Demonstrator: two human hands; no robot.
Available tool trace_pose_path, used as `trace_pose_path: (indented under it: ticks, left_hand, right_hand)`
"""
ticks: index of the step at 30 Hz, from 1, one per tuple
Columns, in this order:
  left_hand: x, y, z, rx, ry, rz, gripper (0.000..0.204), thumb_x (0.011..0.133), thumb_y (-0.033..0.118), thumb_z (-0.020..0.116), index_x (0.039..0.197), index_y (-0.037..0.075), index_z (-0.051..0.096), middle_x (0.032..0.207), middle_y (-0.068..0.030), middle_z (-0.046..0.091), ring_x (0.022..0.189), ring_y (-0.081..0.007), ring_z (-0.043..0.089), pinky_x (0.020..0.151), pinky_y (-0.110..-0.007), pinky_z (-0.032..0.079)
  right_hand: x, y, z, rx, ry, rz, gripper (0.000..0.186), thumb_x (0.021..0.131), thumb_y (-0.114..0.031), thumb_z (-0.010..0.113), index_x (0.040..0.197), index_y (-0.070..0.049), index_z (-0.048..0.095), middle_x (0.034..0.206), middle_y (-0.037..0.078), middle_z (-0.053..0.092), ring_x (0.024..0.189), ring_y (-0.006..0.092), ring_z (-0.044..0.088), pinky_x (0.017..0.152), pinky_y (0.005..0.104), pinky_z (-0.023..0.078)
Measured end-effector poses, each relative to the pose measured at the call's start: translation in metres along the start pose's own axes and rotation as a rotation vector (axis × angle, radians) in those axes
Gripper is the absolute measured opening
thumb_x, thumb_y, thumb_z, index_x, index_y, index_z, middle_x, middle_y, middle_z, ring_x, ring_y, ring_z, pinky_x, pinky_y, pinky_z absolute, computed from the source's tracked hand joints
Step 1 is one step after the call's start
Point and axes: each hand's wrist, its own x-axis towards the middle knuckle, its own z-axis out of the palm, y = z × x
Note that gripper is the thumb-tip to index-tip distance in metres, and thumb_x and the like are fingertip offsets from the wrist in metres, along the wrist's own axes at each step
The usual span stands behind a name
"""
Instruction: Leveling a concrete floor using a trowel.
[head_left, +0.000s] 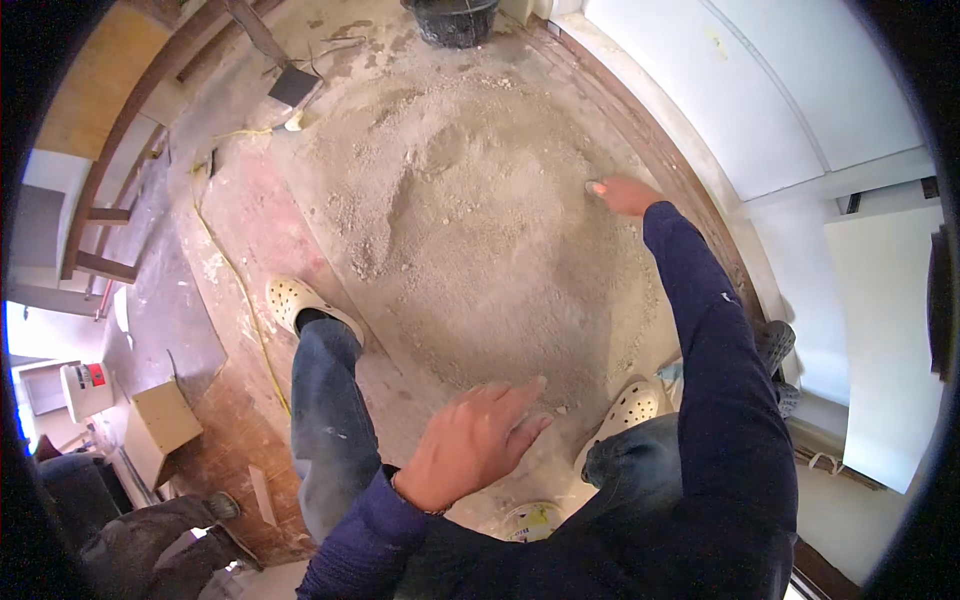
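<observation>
A broad heap of grey-beige granular powder (pixel 480 190) covers the middle of the floor between and beyond my feet. My left hand (pixel 478 440) is over the near edge of the heap, palm down, thumb apart from loosely bent fingers, holding nothing. My right hand (pixel 625 195) reaches to the heap's right side; its fingers are small and partly hidden, so their grip is unclear. My pale perforated clogs stand at the heap's left (pixel 300 300) and lower right (pixel 630 405). A small tub (pixel 530 520) sits low between my legs.
A black bucket (pixel 450 22) stands at the back. A yellow cord (pixel 240 270) runs along the left floor, near a wooden frame (pixel 105 265), a white bucket (pixel 85 390) and a box (pixel 160 425). White panels (pixel 760 90) and a dark wooden strip (pixel 690 170) border the right.
</observation>
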Motion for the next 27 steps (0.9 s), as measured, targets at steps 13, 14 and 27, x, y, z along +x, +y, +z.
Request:
trace_pose_path:
  ticks: [13, 14, 27]
  left_hand:
    - [0.023, -0.021, 0.045, 0.107, 0.014, -0.047, 0.034, 0.087, 0.029, 0.062, 0.11, 0.004, 0.063, 0.089, -0.0195, 0.065, 0.08, -0.0377, 0.063, 0.069, -0.045, 0.05]
    - [0.023, -0.024, 0.048, 0.086, 0.071, -0.004, 0.033, 0.087, 0.029, 0.062, 0.109, 0.004, 0.063, 0.09, -0.0198, 0.065, 0.081, -0.0376, 0.063, 0.069, -0.044, 0.05]
    - [0.002, -0.007, 0.028, 0.051, 0.031, -0.017, 0.035, 0.086, 0.026, 0.062, 0.115, 0.006, 0.061, 0.092, -0.0192, 0.064, 0.08, -0.0362, 0.062, 0.069, -0.044, 0.05]
  right_hand:
    - [-0.14, -0.028, -0.027, -0.153, 0.255, -0.279, 0.015, 0.085, -0.016, 0.055, 0.097, -0.009, 0.058, 0.086, 0.016, 0.064, 0.083, 0.0372, 0.063, 0.07, 0.0476, 0.048]
    - [-0.155, -0.028, -0.023, -0.139, 0.331, -0.305, 0.014, 0.084, -0.015, 0.055, 0.097, -0.01, 0.058, 0.085, 0.015, 0.064, 0.082, 0.0363, 0.063, 0.07, 0.0468, 0.049]
    - [-0.213, 0.033, -0.026, -0.118, 0.535, -0.013, 0.022, 0.079, -0.027, 0.065, 0.091, -0.009, 0.063, 0.086, 0.015, 0.065, 0.08, 0.0346, 0.064, 0.069, 0.0448, 0.051]
